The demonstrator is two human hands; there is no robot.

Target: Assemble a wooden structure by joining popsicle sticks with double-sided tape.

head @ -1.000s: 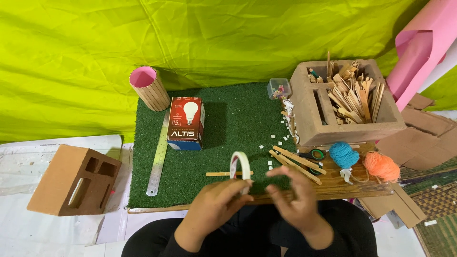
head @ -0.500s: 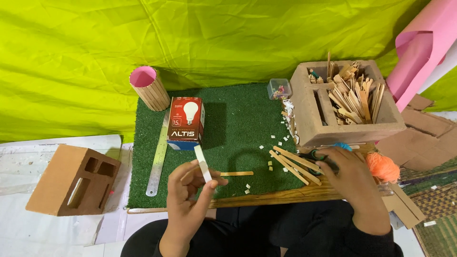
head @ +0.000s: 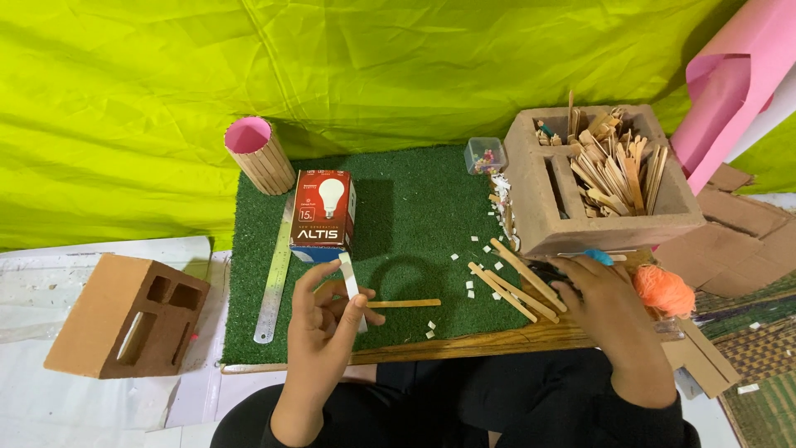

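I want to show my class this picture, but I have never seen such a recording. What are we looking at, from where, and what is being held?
The view comes from a camera worn on a person's head, looking down at their own two bare hands. The left hand holds a white strip between its fingers. The right hand reaches onto a dark object near the blue and orange yarn; what it grips is hidden. A green grass mat carries a metal ruler, a bulb box, wooden sticks and white scraps. A brick block holds more sticks.
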